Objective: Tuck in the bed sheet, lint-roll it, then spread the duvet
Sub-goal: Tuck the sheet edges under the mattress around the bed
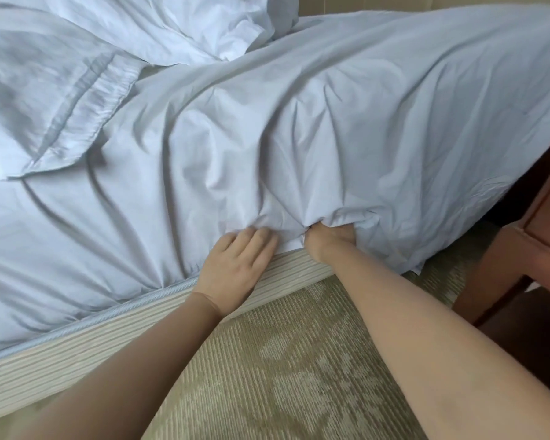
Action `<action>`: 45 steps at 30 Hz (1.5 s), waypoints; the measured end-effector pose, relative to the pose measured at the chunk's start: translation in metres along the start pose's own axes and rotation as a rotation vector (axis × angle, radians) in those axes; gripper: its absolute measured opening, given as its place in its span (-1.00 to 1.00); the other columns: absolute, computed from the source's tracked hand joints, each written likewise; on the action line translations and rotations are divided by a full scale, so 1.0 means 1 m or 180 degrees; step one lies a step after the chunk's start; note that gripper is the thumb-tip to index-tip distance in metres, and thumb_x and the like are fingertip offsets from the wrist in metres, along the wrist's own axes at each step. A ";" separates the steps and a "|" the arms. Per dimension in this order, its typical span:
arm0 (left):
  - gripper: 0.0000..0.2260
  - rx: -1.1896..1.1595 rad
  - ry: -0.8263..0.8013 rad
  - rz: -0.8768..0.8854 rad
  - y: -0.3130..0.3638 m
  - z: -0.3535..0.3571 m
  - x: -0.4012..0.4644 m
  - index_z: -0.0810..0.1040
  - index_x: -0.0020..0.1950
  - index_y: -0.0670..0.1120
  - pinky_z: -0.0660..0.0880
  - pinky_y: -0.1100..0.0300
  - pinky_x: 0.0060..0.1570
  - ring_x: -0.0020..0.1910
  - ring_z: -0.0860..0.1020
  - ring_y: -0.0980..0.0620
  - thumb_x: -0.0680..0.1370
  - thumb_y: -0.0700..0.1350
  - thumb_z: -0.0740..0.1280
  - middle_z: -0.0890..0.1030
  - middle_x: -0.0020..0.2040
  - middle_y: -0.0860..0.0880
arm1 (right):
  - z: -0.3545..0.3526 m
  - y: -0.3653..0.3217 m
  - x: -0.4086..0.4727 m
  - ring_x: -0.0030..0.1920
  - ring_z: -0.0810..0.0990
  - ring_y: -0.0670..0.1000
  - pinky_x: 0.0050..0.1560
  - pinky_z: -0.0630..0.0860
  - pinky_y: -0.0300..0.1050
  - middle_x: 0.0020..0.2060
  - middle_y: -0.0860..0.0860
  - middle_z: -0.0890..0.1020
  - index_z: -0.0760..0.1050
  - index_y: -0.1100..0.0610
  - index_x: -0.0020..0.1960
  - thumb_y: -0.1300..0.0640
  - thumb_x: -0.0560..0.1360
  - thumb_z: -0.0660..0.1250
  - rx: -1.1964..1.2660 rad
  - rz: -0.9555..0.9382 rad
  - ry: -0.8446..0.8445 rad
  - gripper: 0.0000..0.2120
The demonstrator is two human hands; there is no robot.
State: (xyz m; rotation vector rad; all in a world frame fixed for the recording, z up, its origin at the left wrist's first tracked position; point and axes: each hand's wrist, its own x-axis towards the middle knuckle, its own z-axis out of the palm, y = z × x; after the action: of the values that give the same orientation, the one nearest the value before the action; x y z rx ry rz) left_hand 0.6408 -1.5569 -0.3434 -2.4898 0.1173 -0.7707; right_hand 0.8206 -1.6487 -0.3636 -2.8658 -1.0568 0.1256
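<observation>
Head view, steeply down, bedside

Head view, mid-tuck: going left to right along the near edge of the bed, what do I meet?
Tucked part of the bed sheet → left hand flat on the sheet at the mattress edge → right hand pushed under the loose sheet → hanging untucked sheet → wooden nightstand.

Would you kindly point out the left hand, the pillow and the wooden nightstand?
left hand (235,265), head view, back of the hand.
pillow (178,23), head view, its wrinkled middle.
wooden nightstand (534,236), head view, its front face.
</observation>
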 end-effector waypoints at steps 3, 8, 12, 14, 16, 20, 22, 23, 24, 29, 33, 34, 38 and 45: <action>-0.58 -0.0009 -0.0143 -0.0233 -0.004 -0.007 0.001 0.40 0.23 -0.21 0.48 0.04 -0.18 -0.14 0.52 -0.15 0.37 -0.32 0.13 0.48 0.04 -0.18 | 0.007 0.008 -0.015 -0.19 0.50 0.06 -0.26 0.31 -0.14 -0.07 0.07 0.62 0.57 0.16 0.01 0.13 0.59 0.14 0.0249 -0.0237 0.0366 -0.76; -0.73 -0.0571 -0.0376 -0.0999 -0.001 -0.018 0.028 0.35 0.02 -0.17 0.32 0.17 -0.60 -0.47 0.50 -0.15 0.38 -0.27 0.33 0.52 -0.23 -0.16 | 0.022 0.015 -0.040 -0.55 0.51 0.11 -0.54 0.21 -0.26 -0.53 0.10 0.53 0.54 0.23 -0.27 0.24 0.31 0.48 0.0393 -0.0708 0.1968 -0.87; -0.70 -0.1177 -0.0341 -0.1947 0.006 -0.025 0.039 0.46 0.00 -0.25 0.27 0.20 -0.57 -0.53 0.51 -0.21 0.46 -0.08 0.45 0.58 -0.31 -0.17 | 0.004 0.009 -0.041 -0.34 0.56 0.12 -0.53 0.38 -0.14 -0.32 0.10 0.55 0.43 0.20 -0.11 0.04 0.41 0.33 0.0724 -0.0390 0.2882 -0.77; -0.65 -0.1134 -0.0522 -0.2283 0.005 -0.031 0.046 0.45 0.18 -0.25 0.35 0.09 -0.44 -0.34 0.58 -0.25 0.55 -0.01 0.34 0.62 -0.21 -0.18 | -0.004 0.008 -0.042 -0.14 0.54 0.11 -0.29 0.48 -0.06 -0.13 0.11 0.56 0.40 0.17 0.03 -0.01 0.33 0.39 0.0717 -0.0130 0.3198 -0.62; -0.61 -0.0937 -0.0809 -0.2482 0.000 -0.035 0.054 0.40 0.26 -0.19 0.39 0.04 -0.29 -0.15 0.59 -0.24 0.61 0.08 0.21 0.64 -0.08 -0.16 | -0.012 0.006 -0.042 -0.02 0.45 0.08 -0.11 0.42 -0.05 0.00 0.12 0.54 0.38 0.15 0.14 -0.10 0.35 0.34 0.0711 0.0098 0.3398 -0.53; -0.69 -0.0740 -0.1132 -0.2617 -0.007 -0.044 0.076 0.45 0.09 -0.15 0.32 0.10 -0.22 -0.05 0.58 -0.19 0.63 0.08 0.13 0.62 -0.05 -0.15 | -0.033 0.009 -0.032 -0.16 0.55 0.08 -0.19 0.41 -0.06 -0.16 0.08 0.57 0.49 0.16 -0.04 -0.04 0.43 0.20 0.0696 0.0166 0.3239 -0.71; -0.71 -0.0779 -0.1184 -0.2609 -0.008 -0.047 0.085 0.48 0.02 -0.16 0.28 0.13 -0.23 -0.04 0.57 -0.18 0.64 0.03 0.11 0.62 -0.04 -0.15 | -0.041 0.014 -0.033 -0.36 0.57 0.10 -0.31 0.40 -0.12 -0.36 0.07 0.56 0.49 0.16 -0.24 0.16 0.39 0.31 0.0373 -0.0034 0.3049 -0.92; -0.70 -0.0835 -0.1199 -0.2612 -0.008 -0.049 0.088 0.49 0.00 -0.16 0.28 0.14 -0.23 -0.04 0.57 -0.18 0.63 0.03 0.11 0.61 -0.03 -0.15 | -0.044 0.019 -0.036 -0.39 0.57 0.11 -0.32 0.38 -0.12 -0.39 0.08 0.56 0.48 0.17 -0.26 0.26 0.32 0.38 0.0251 -0.0101 0.2751 -0.92; -0.68 -0.0883 -0.1241 -0.2587 -0.007 -0.052 0.091 0.51 -0.02 -0.16 0.30 0.15 -0.23 -0.05 0.58 -0.18 0.63 0.06 0.11 0.62 -0.03 -0.14 | -0.047 0.028 -0.041 -0.36 0.59 0.12 -0.28 0.34 -0.11 -0.34 0.11 0.59 0.48 0.18 -0.21 0.32 0.30 0.40 0.0207 -0.0044 0.2260 -0.87; -0.62 -0.0985 -0.1604 -0.2213 0.002 -0.057 0.106 0.48 -0.13 -0.07 0.39 0.16 -0.24 -0.07 0.58 -0.10 0.59 0.21 0.11 0.63 -0.07 -0.07 | -0.060 0.068 -0.062 0.06 0.56 0.11 -0.16 0.30 -0.13 0.09 0.10 0.57 0.41 0.12 0.20 0.14 0.58 0.11 0.0658 0.1397 0.0262 -0.77; -0.65 -0.0922 -0.1627 -0.2087 0.002 -0.049 0.120 0.48 0.12 -0.12 0.34 0.15 -0.22 0.03 0.57 -0.11 0.61 0.14 0.13 0.61 0.04 -0.08 | -0.066 0.058 -0.056 0.02 0.58 0.05 -0.16 0.38 -0.17 0.03 0.03 0.60 0.51 0.09 0.08 0.16 0.57 0.13 0.0476 0.1014 0.0257 -0.80; -0.65 -0.0900 -0.1665 -0.2020 0.002 -0.046 0.122 0.46 0.15 -0.12 0.33 0.15 -0.22 0.05 0.57 -0.11 0.61 0.13 0.14 0.60 0.06 -0.08 | -0.064 0.053 -0.055 0.00 0.59 0.05 -0.17 0.39 -0.17 0.02 0.03 0.61 0.51 0.08 0.04 0.17 0.56 0.14 0.0490 0.0831 0.0335 -0.81; -0.68 -0.0957 -0.1952 -0.1813 0.001 -0.035 0.125 0.41 0.17 -0.11 0.36 0.15 -0.20 0.06 0.57 -0.11 0.58 0.11 0.21 0.59 0.08 -0.07 | -0.055 0.049 -0.055 -0.23 0.57 0.12 -0.36 0.37 -0.11 -0.20 0.09 0.57 0.50 0.19 -0.06 0.15 0.36 0.41 0.0060 -0.0196 0.1845 -0.80; -0.83 -0.1127 -0.2278 -0.2139 -0.013 -0.032 0.150 0.45 -0.15 -0.04 0.37 0.17 -0.19 0.01 0.56 -0.07 0.53 0.05 0.27 0.60 -0.02 -0.04 | -0.085 0.047 -0.032 0.00 0.55 0.17 -0.26 0.35 -0.09 0.11 0.13 0.51 0.40 0.22 0.18 -0.08 0.56 0.21 0.1651 0.1015 0.1505 -0.62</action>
State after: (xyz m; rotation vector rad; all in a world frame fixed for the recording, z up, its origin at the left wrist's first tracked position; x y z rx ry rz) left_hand 0.7473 -1.5952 -0.2394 -3.0051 -0.9439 -0.0301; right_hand 0.8359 -1.7096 -0.2828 -2.3846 -0.3997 -0.2177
